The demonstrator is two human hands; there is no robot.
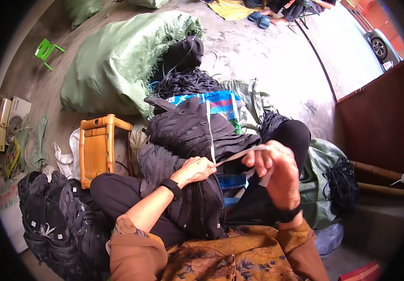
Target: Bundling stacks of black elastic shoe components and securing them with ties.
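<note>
A stack of black mesh pieces that look like shoe uppers [197, 129] lies across my lap, with a white strip of cloth tape [210, 133] running over it. My left hand [197, 169] is closed on the tape where it crosses, resting against the stack. To its right, my right hand [279, 171] is raised with bent fingers, and pinches another stretch of the tape, which runs taut between the two hands. A loose end hangs below the right hand. Beneath the stack, part of a blue object [233, 181] shows between my legs.
A bamboo stool [98, 154] stands at my left, behind a heap of black bundles [54, 225]. Ahead, a large green woven sack [113, 61] lies beside black laces [188, 83]. More black laces [342, 187] rest on a green sack [316, 173] at right, near bamboo poles [384, 174].
</note>
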